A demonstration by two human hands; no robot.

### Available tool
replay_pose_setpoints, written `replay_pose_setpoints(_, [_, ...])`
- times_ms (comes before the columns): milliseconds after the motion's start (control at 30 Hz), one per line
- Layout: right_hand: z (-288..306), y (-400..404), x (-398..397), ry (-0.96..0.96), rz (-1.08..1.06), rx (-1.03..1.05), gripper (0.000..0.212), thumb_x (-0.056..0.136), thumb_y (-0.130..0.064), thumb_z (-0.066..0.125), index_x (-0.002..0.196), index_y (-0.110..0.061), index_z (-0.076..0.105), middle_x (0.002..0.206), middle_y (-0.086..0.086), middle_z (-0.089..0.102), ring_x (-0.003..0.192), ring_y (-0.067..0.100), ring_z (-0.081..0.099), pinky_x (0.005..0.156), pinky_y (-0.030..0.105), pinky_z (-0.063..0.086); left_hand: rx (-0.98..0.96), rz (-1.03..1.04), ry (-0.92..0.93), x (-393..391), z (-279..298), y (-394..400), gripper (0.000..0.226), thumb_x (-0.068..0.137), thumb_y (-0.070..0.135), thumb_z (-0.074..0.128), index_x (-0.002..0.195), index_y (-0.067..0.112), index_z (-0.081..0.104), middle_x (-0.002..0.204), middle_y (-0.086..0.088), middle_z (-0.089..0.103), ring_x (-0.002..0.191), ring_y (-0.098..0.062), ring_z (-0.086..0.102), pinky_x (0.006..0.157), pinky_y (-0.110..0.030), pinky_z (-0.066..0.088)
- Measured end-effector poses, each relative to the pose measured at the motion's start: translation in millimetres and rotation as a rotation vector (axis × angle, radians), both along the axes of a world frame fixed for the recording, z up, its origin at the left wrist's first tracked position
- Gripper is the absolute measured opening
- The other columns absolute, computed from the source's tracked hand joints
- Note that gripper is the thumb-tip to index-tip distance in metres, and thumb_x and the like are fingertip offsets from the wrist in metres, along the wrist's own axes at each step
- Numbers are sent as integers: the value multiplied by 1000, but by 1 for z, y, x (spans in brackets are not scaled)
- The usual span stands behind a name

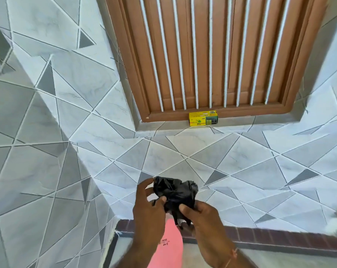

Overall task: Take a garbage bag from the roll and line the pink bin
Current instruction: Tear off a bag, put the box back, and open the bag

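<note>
A crumpled black garbage bag (175, 192) is held in front of me, low in the middle of the view. My left hand (148, 207) grips its left side with thumb and fingers. My right hand (200, 217) pinches its lower right part. Below my hands, the pink bin (170, 246) shows between my forearms, mostly hidden. A yellow box of bin bags (203, 118) stands on the window sill, far from both hands.
A brown wooden window (212, 55) with white bars is set into the tiled wall (67, 113). A band of dark red brick tiles (279, 236) runs along the wall's foot at the floor.
</note>
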State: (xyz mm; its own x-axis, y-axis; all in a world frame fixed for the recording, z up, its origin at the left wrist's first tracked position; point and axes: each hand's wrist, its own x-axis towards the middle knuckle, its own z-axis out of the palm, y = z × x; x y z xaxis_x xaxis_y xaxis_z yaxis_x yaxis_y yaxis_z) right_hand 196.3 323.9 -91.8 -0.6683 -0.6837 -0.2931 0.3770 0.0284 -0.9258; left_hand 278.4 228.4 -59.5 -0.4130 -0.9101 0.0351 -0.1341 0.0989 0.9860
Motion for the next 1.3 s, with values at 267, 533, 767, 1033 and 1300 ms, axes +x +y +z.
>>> replay_pose_setpoints(267, [19,10,86,161,-113,70,11,83,-15,72,77,-6,75,70,12,76,59,26,72,56,36,60,-477,-107,-274,114,-23,6,40,82,32,68,115,46,51,133,15,47,120,-6,49,87,-32,53])
replay_pose_setpoints(533, [17,2,206,133,-65,29,26,85,-18,69,60,-11,66,45,-4,62,39,7,57,38,13,42,-189,-296,-187,224,-25,12,19,86,10,64,76,23,75,80,16,71,77,0,65,69,-10,48])
replay_pose_setpoints(767, [11,41,227,103,-170,198,28,81,-29,72,63,-8,65,41,-5,48,32,5,35,35,16,26,701,10,317,253,-19,-10,17,94,1,51,107,-2,63,88,-16,70,79,-29,66,74,-41,57])
replay_pose_setpoints(1033, [11,60,226,983,-111,370,28,70,-44,78,91,-29,66,87,-13,65,82,6,62,73,14,48,486,-47,340,249,12,19,16,79,-10,67,94,-4,69,85,-26,73,70,-33,67,69,-38,58])
replay_pose_setpoints(1300, [34,56,209,369,45,110,14,82,-8,71,70,-5,65,70,20,72,57,21,61,55,32,47,421,-39,309,237,23,38,21,69,-1,80,83,-8,66,77,-29,68,62,-33,63,54,-36,55])
